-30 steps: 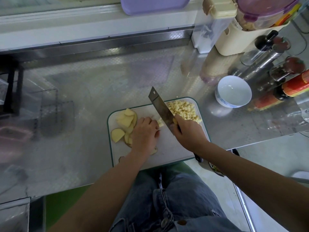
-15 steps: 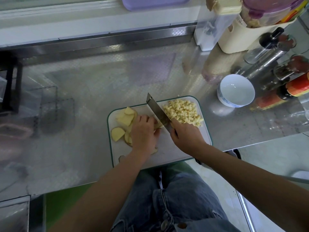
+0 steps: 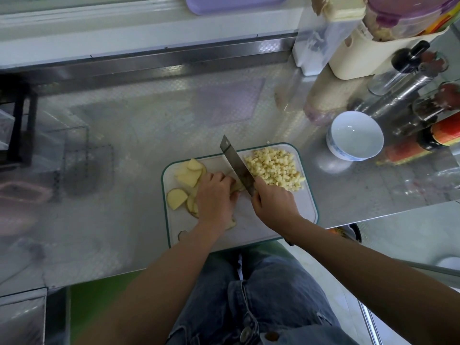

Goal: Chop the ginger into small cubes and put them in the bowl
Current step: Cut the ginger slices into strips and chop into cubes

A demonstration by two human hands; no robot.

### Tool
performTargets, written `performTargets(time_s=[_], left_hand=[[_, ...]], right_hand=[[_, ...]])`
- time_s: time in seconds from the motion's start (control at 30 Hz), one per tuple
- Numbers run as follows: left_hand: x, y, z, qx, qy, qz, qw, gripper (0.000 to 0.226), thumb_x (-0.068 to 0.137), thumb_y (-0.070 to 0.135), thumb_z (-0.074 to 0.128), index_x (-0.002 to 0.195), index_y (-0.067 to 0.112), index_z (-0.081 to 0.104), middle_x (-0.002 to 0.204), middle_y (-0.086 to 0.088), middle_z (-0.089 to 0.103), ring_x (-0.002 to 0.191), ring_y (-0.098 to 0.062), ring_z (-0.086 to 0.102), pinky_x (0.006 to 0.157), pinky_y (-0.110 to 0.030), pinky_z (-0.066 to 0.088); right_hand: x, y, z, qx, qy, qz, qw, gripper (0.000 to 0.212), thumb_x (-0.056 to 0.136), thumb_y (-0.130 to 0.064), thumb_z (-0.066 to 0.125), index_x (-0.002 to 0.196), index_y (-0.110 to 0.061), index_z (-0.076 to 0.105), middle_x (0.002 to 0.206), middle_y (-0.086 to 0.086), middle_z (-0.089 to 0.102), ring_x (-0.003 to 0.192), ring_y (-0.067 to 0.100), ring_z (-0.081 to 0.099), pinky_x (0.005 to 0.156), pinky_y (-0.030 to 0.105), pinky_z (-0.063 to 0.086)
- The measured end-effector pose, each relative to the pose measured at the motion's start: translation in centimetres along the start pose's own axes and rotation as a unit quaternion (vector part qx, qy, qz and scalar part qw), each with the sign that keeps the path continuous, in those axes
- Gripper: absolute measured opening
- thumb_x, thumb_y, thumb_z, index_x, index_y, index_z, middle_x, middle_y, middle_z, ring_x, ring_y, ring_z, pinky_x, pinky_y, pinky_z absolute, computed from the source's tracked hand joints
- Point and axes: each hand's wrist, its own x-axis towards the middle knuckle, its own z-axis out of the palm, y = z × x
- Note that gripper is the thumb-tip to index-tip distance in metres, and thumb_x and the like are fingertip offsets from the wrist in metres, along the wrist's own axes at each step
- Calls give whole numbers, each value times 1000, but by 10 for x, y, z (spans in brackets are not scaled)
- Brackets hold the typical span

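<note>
Step in hand: dicing. The right hand (image 3: pixel 272 204) has its fingers clamped round the grip of a broad rectangular steel cleaver (image 3: pixel 236 163), whose blade lies aslant on the white plastic cutting board with a green rim (image 3: pixel 249 227).
Left hand: the left hand (image 3: pixel 215 195) sits just left of the blade, fingers (image 3: pixel 224 179) curled down on a pale ginger piece (image 3: pixel 236 188). It is mostly hidden, so whether it is a slice or strips is hard to say.
Ginger: a pile of small yellow ginger cubes (image 3: pixel 273 168) lies right of the blade at the board's far right corner. Flat uncut ginger slices (image 3: pixel 188 178) are stacked on the left side.
Progress: perhaps halfway through the cutting. No cubes are in the bowl.
Next move: short, even chops across the held piece, with the left fingertips tucked back from the edge as it shortens. Then a fresh slice from the stack.
Bowl: the small white ceramic bowl with a blue pattern (image 3: pixel 336 148) stands empty on the shiny steel tabletop (image 3: pixel 149 125), off the board's right side.
Around: dark sauce bottles with red labels (image 3: pixel 445 135) and a cream plastic container (image 3: pixel 361 56) crowd the far right. Brownish ginger trimmings (image 3: pixel 183 235) lie by the board's near edge.
In the way: nothing between board and bowl, though the bottles stand close behind the bowl and could be knocked when the cubes are carried over.
</note>
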Motion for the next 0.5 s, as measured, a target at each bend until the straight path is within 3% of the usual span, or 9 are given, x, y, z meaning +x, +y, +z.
performTargets(time_s=[0.1,0.2,0.33,0.5], left_hand=[[-2,-3,-1,-4,2,15,1000,26,80,31,71,101,17,68,99,-2,61,97,-23,51,74,-32,40],[-4,-8,-3,5,4,24,1000,31,77,30,73,104,15,67,99,-5,61,97,-25,53,77,-36,45],[-7,-9,-3,0,22,31,999,23,73,20,76,92,11,68,91,-9,62,89,-29,56,70,-37,43],[-6,-9,-1,9,4,21,1000,21,80,24,69,99,17,67,99,-3,62,96,-23,51,78,-32,39]], right_hand=[[3,3,-2,19,15,12,1000,13,99,-25,40,94,-14,45,57,-4,40,50,20,43,46,27,24],[2,5,-7,31,28,7,999,13,99,-26,40,92,-17,46,58,-2,46,50,18,47,46,27,30],[-2,3,-12,14,18,-24,999,12,99,-31,39,89,-24,38,57,-6,42,48,11,43,45,24,25],[-4,3,-7,-2,5,-23,1000,14,98,-28,40,98,-16,48,58,-7,37,48,11,38,46,25,24]])
